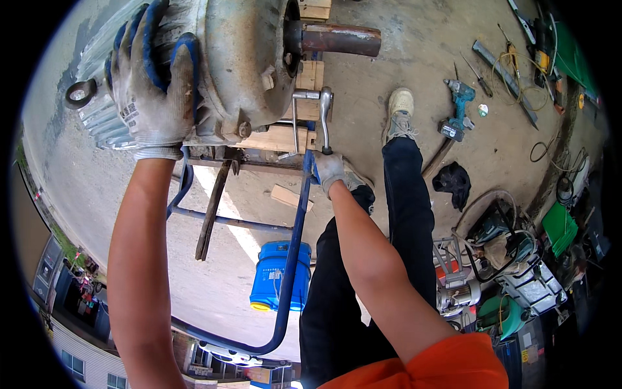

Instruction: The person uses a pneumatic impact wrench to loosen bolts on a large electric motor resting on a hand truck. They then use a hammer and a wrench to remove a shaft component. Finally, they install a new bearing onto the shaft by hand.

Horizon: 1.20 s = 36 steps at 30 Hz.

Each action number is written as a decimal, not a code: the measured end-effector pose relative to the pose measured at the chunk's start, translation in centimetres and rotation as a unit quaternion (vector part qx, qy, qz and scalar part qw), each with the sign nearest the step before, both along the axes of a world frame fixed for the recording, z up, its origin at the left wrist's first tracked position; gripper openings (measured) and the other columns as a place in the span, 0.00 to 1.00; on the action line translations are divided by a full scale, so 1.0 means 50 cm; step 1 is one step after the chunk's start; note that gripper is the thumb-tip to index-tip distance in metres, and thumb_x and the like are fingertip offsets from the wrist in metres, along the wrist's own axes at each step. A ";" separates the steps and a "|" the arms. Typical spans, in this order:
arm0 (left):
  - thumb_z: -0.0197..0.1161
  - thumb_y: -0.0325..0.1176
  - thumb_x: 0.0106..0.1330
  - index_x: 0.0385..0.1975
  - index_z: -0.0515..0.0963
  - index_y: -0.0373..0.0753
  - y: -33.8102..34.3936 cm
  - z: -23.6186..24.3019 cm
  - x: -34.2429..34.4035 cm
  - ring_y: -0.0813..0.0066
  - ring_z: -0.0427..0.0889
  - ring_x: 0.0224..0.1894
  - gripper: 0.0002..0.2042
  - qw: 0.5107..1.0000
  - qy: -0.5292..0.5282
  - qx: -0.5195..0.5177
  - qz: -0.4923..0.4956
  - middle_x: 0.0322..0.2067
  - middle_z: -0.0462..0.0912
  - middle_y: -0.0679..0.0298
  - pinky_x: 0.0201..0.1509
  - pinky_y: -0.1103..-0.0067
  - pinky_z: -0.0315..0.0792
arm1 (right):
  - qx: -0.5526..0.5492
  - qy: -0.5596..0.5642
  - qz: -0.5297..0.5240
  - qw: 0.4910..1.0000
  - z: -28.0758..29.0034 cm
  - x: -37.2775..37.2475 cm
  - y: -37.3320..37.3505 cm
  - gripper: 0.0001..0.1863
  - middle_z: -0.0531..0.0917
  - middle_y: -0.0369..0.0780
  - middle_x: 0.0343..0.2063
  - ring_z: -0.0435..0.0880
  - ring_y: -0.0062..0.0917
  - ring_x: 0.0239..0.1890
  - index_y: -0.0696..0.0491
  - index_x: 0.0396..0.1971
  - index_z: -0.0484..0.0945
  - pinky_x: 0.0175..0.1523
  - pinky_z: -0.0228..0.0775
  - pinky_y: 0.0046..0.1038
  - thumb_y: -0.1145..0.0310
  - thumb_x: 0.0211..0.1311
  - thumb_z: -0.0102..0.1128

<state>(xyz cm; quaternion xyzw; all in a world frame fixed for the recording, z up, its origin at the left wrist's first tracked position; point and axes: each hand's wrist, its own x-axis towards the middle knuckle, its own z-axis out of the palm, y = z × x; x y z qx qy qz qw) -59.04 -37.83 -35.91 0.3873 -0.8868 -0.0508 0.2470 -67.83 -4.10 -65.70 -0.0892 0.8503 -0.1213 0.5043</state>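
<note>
My left hand [150, 91], in a grey-and-blue glove, lies with fingers apart and bent over the large ribbed metal housing [236, 58], beside an eyebolt ring [81, 93]. A rusty shaft [340, 40] sticks out of the housing to the right. Below it, wooden pieces [272, 136] lie on a metal trolley with a blue tube [288, 272]. A chrome ratchet wrench [324, 117] and a thinner bar [295, 117] are beside the wood. My gloved right hand [326, 170] is closed at the upper end of the blue tube, just below the wrench's handle end.
A blue jug [278, 275] stands under the tube. At right are a cordless drill [459, 104], screwdrivers [479, 81], a metal bar [505, 81], cables, a black cloth [451, 181] and machinery [525, 272]. My feet [402, 110] are on the concrete floor beside a loose board [291, 198].
</note>
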 end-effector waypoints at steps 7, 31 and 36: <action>0.52 0.53 0.67 0.60 0.70 0.44 -0.001 -0.011 0.004 0.57 0.65 0.64 0.27 0.998 -0.044 -0.051 0.011 0.59 0.71 0.56 0.70 0.63 0.50 | -0.043 -0.054 0.196 0.978 -0.007 0.004 0.013 0.19 0.82 0.41 0.19 0.82 0.29 0.19 0.50 0.20 0.80 0.24 0.74 0.34 0.56 0.64 0.47; 0.54 0.54 0.64 0.61 0.70 0.49 0.010 -0.006 -0.002 0.55 0.65 0.64 0.27 0.995 -0.062 -0.057 0.059 0.60 0.71 0.57 0.70 0.61 0.49 | 0.035 -0.164 -0.016 0.986 0.099 -0.028 -0.050 0.12 0.70 0.34 0.12 0.71 0.25 0.13 0.49 0.20 0.73 0.15 0.68 0.32 0.59 0.59 0.55; 0.54 0.53 0.64 0.61 0.70 0.48 0.021 0.008 0.017 0.55 0.65 0.64 0.27 0.996 -0.053 -0.035 0.059 0.60 0.71 0.57 0.71 0.61 0.49 | 0.091 -0.223 -0.143 0.960 0.122 -0.017 -0.069 0.10 0.71 0.35 0.13 0.72 0.25 0.13 0.51 0.23 0.75 0.16 0.70 0.33 0.62 0.60 0.54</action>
